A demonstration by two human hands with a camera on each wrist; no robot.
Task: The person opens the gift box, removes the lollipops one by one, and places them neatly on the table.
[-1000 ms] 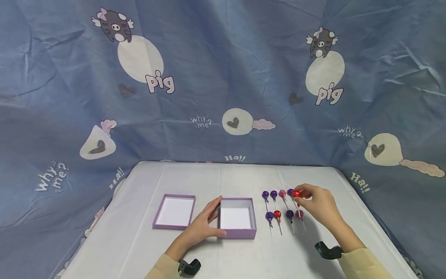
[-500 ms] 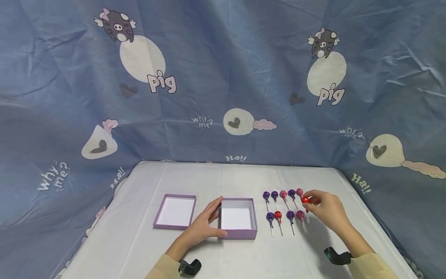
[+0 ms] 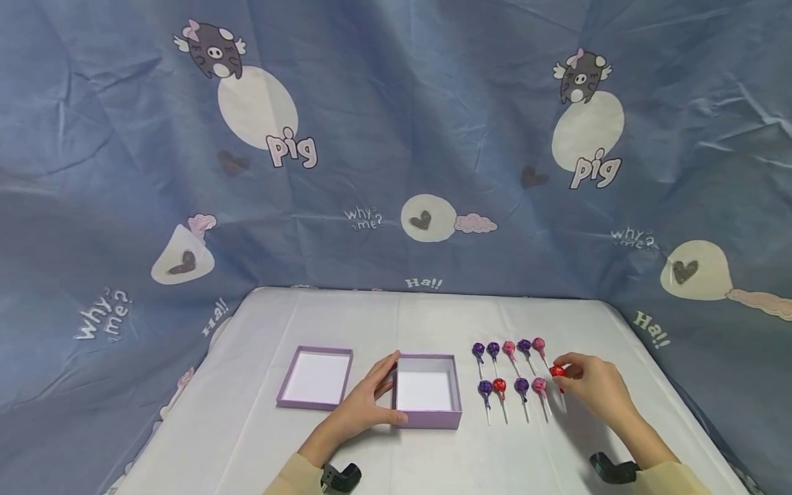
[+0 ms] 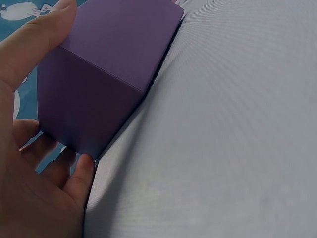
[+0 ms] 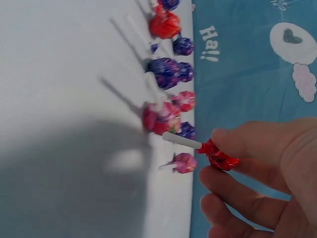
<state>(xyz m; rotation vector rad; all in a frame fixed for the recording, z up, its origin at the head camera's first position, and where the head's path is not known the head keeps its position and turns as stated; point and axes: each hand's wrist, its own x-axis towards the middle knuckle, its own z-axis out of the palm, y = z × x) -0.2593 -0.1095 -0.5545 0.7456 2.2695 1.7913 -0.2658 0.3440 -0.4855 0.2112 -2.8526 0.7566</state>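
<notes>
Between thumb and fingers, my right hand (image 3: 597, 386) pinches a red-wrapped lollipop (image 5: 220, 156) by its head. Its white stick points away from the palm in the right wrist view. The held lollipop is at the right end of the nearer of two rows. Pink (image 3: 540, 386), purple (image 3: 522, 387) and red (image 3: 499, 386) lollipops lie to its left, sticks toward me. My left hand (image 3: 365, 402) holds an open purple box (image 3: 427, 419) at its left side, thumb at the front corner, fingers spread along the side. White lining shows inside the box.
A shallow purple lid (image 3: 312, 404) with a white inside lies left of the box. The farther row has purple (image 3: 478, 349) and pink lollipops (image 3: 539, 344). White cloth covers the table (image 3: 433, 467), and a blue printed curtain (image 3: 383, 124) hangs behind and at the sides.
My right hand has carried the red lollipop rightward and toward me, from over the farther row to the nearer row's right end. My left hand stays on the box.
</notes>
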